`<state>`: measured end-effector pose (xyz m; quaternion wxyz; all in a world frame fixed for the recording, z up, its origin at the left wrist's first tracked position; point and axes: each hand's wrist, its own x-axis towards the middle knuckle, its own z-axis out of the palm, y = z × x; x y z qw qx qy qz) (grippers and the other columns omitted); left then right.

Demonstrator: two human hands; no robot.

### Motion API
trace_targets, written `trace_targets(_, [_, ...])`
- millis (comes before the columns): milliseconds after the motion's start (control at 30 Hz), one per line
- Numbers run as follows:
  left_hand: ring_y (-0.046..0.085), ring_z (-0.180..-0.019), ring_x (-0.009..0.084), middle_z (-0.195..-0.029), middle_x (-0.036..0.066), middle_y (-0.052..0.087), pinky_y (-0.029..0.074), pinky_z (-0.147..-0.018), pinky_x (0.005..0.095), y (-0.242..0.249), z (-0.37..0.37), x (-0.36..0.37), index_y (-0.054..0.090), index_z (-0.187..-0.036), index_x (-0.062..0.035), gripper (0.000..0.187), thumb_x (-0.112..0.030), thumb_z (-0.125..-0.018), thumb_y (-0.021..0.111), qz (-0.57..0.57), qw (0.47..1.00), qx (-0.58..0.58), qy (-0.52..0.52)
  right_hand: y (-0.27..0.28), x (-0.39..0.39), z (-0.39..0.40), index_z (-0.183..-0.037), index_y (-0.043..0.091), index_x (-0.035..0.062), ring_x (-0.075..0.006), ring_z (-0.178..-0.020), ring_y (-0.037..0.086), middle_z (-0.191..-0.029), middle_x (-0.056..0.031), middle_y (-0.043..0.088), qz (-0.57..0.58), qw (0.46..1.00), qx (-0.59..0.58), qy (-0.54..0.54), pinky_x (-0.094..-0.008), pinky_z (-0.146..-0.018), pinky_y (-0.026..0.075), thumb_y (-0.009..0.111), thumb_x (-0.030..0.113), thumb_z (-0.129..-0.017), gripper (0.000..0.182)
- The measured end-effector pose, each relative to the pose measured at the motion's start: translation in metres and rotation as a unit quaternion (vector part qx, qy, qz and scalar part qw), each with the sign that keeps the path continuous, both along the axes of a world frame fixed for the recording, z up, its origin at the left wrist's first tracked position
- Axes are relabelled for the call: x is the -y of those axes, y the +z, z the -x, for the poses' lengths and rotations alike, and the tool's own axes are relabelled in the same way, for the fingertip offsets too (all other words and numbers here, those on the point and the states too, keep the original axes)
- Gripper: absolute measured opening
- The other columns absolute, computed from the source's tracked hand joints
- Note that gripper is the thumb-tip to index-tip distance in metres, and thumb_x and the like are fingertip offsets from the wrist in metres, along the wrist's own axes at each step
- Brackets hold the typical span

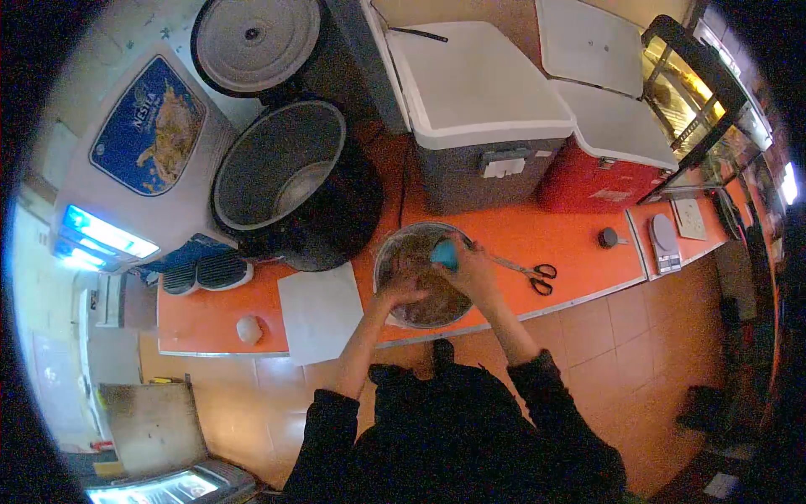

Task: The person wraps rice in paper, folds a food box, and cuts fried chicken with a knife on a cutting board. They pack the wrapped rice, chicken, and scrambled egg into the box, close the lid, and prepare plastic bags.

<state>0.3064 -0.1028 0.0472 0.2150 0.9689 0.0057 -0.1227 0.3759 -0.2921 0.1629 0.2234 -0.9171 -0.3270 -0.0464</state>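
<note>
Your right hand (472,267) has its fingers wrapped around a small blue scoop-like tool (445,254), while your left hand (401,292) lies with fingers spread on brownish, stringy food. Both work inside the round metal bowl (388,252) at the orange counter's (571,244) near edge, so you look mid-mix; next, steady the smooth rim and keep the food inside.

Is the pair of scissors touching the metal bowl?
Apart. The head view shows bare orange counter between the scissors and the bowl.
</note>
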Motion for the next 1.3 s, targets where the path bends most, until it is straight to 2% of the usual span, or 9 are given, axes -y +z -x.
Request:
trace_targets(200, [0.027,-0.12,0.0384,-0.128,0.02,0.031,0.026,-0.102,0.0442,0.028,-0.003,-0.009,0.035,-0.136,-0.0057,0.069,-0.026,-0.078,0.065,0.081,0.995,0.045,-0.049,0.063,0.016,0.044,-0.134,0.046,0.0197,-0.0447,-0.117,0.045,-0.129,-0.0293,0.044,-0.188,0.973,-0.136,-0.018,-0.0499,-0.098,0.039,0.076,0.035,-0.072,0.071])
trace_targets(400, [0.056,-0.094,0.0273,-0.095,0.011,0.06,0.046,-0.082,0.0361,0.085,0.081,-0.038,0.042,-0.125,-0.0031,0.052,-0.016,-0.081,0.067,-0.05,0.933,0.329,0.134,-0.093,-0.013,0.027,-0.137,0.044,0.0217,-0.0445,-0.123,0.041,-0.139,-0.0302,0.034,-0.107,0.994,0.011,-0.017,-0.0518,-0.099,0.038,0.068,0.03,-0.08,0.062])
trace_targets(467, [0.057,-0.095,0.0294,-0.104,0.012,0.058,0.048,-0.079,0.0376,0.04,0.09,-0.043,0.042,-0.125,-0.0022,0.059,-0.029,-0.081,0.07,0.031,0.957,0.139,0.254,-0.014,0.004,0.032,-0.139,0.041,0.0198,-0.0446,-0.125,0.039,-0.14,-0.0306,0.031,-0.016,0.997,0.063,-0.05,-0.0512,-0.099,0.038,0.064,0.031,-0.083,0.062])
trace_targets(567, [0.056,-0.109,0.0331,-0.127,0.016,0.051,0.052,-0.083,0.0447,0.065,0.08,-0.027,0.04,-0.133,-0.0025,0.065,-0.038,-0.085,0.065,0.579,0.708,-0.17,0.368,-0.007,0.016,0.019,-0.136,0.043,0.0138,-0.0438,-0.113,0.049,-0.13,-0.0287,0.043,-0.007,0.98,-0.057,-0.189,-0.0502,-0.088,0.045,0.061,0.036,-0.085,0.059])
trace_targets(633, [0.054,-0.115,0.0322,-0.128,0.018,0.052,0.053,-0.085,0.0474,0.026,0.078,-0.039,0.04,-0.135,-0.0031,0.062,-0.031,-0.084,0.063,0.647,0.631,-0.198,0.38,-0.011,0.029,-0.001,-0.129,0.048,0.0088,-0.0418,-0.096,0.061,-0.111,-0.0263,0.058,-0.011,0.931,-0.314,-0.188,-0.05,-0.075,0.05,0.059,0.041,-0.086,0.054])
trace_targets(1000, [0.063,-0.097,0.0299,-0.109,0.016,0.062,0.053,-0.084,0.0434,0.114,0.007,0.045,0.05,-0.119,0.007,0.043,-0.006,-0.079,0.058,0.503,0.762,-0.206,0.352,0.001,0.177,-0.021,-0.1,0.065,0.0024,-0.0298,-0.073,0.065,-0.08,-0.0179,0.065,-0.361,0.898,-0.231,-0.1,-0.043,-0.066,0.049,0.045,0.039,-0.098,0.042])
trace_targets(1133, [0.064,-0.095,0.0324,-0.108,0.018,0.062,0.055,-0.084,0.0461,0.174,-0.052,0.202,0.048,-0.118,0.01,0.046,-0.003,-0.075,0.059,0.539,0.756,-0.201,0.313,0.046,0.345,-0.094,-0.109,0.062,0.0028,-0.0221,-0.078,0.063,-0.082,-0.0145,0.065,-0.34,0.827,-0.411,-0.178,-0.0413,-0.071,0.049,0.047,0.029,-0.098,0.032])
trace_targets(1200, [0.064,-0.095,0.0343,-0.107,0.018,0.062,0.055,-0.084,0.0484,0.184,-0.088,0.27,0.047,-0.118,0.0116,0.047,-0.003,-0.074,0.059,0.557,0.748,-0.206,0.296,0.025,0.417,-0.186,-0.114,0.058,0.006,-0.0284,-0.084,0.061,-0.082,-0.0187,0.06,-0.393,0.9,0.052,-0.181,-0.0427,-0.075,0.049,0.05,0.023,-0.096,0.026])
trace_targets(1300, [0.063,-0.096,0.0356,-0.11,0.02,0.061,0.054,-0.085,0.0494,0.187,-0.122,0.357,0.046,-0.12,0.0103,0.047,-0.003,-0.076,0.058,0.613,0.721,-0.193,0.258,0.09,0.504,-0.305,-0.119,0.053,0.0125,-0.0379,-0.09,0.057,-0.091,-0.0208,0.053,-0.283,0.917,0.183,-0.215,-0.0467,-0.077,0.048,0.054,0.012,-0.088,0.03])
